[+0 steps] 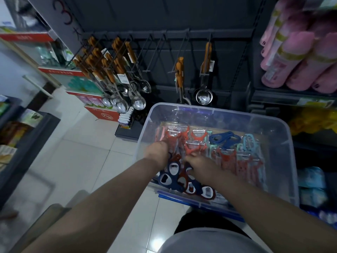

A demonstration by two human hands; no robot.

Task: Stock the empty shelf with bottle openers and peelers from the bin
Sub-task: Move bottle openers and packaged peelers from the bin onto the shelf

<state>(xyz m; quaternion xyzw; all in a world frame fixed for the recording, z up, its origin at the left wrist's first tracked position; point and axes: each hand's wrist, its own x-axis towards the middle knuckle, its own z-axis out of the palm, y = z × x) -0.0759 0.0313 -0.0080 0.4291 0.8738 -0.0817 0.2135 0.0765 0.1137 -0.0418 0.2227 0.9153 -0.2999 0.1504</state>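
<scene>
Both hands are down inside the clear plastic bin (228, 114), close together near its near-left corner.

The left hand (157, 151) sits just inside the bin's left wall with its knuckles up and its fingers bent downward out of sight. It lies at the edge of the red peelers (177, 135), which are in clear packets in the far-left part of the bin. Whether it grips anything cannot be told.

The right hand (199, 166) lies just beside the left, nearer the middle of the bin. Its fingers curl leftward over the dark blue and dark red bottle openers (172, 173). The fingertips touch that pile, but the blur hides whether they pinch one.

The openers lie overlapping along the near edge of the bin, directly under and between the two hands. More peelers (196, 147), also red, lie just beyond the right hand's fingertips. A second group of blue openers (225, 138) rests toward the far-right part, well apart from both hands. Pale teal pieces (249, 141) sit near the right wall.

Behind the bin's far edge stands a dark display panel with wire hooks (158, 52). Wooden-handled spoons (116, 75) hang at its left and a ladle (204, 95) hangs near the middle. Pink rolled towels (300, 57) fill a shelf at upper right. Pale floor tiles (87, 156) lie to the left of the bin.
</scene>
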